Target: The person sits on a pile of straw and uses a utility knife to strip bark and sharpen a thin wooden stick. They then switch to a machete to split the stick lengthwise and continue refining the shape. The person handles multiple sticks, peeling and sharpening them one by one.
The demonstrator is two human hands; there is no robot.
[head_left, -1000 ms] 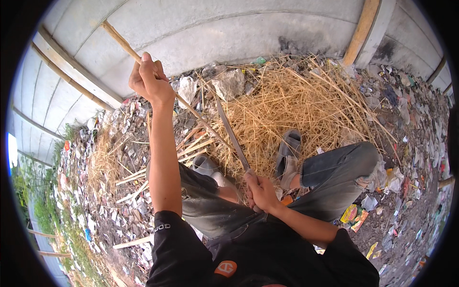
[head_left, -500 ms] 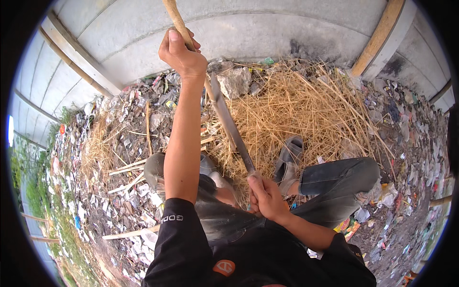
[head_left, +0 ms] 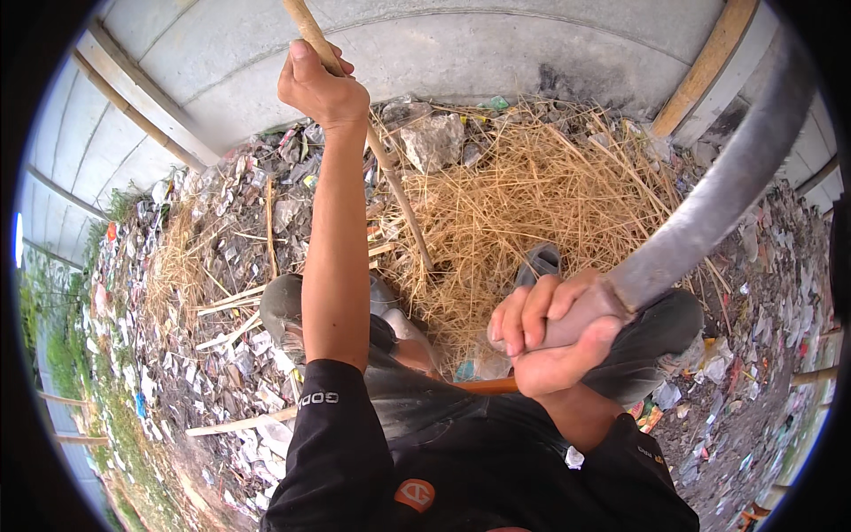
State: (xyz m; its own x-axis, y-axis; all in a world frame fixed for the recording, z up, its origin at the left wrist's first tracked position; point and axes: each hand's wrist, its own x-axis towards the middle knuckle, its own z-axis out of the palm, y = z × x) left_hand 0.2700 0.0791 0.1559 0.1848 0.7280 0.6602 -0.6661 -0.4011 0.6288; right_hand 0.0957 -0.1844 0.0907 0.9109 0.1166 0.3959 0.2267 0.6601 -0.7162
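- Lettering (head_left: 319, 398), white, runs along the cuff of the left sleeve (head_left: 341, 434); smaller marks sit on the right sleeve (head_left: 631, 470).
- Round orange emblem (head_left: 415, 496) with a pale sign on the chest of the black shirt (head_left: 487, 461).
- Red-and-yellow wrapper (head_left: 650, 418) beyond the right sleeve; its print is too small to read.
- Two hands, each closed on one thing: the left hand (head_left: 324, 89) grips the upper part of a stick (head_left: 399, 191), the right hand (head_left: 558, 332) is wrapped around the handle (head_left: 572, 326) of a big knife.
- One stick, slanting down from the left hand, its lower end over the near-left part of the straw pile (head_left: 550, 195).
- One curved blade (head_left: 709, 199), raised toward the upper right, well apart from the stick; its far end blurs near the dark rim.
- Two grey shoes: one (head_left: 542, 259) below the straw pile, the other (head_left: 381, 294) partly hidden by the left forearm.
- One large pale rock (head_left: 433, 144) at the straw's left edge, just beside the stick.
- Concrete wall (head_left: 496, 58) bounds the far side, behind the left hand; bent knees flank the near side.
- Open air lies between stick and blade, above the straw.
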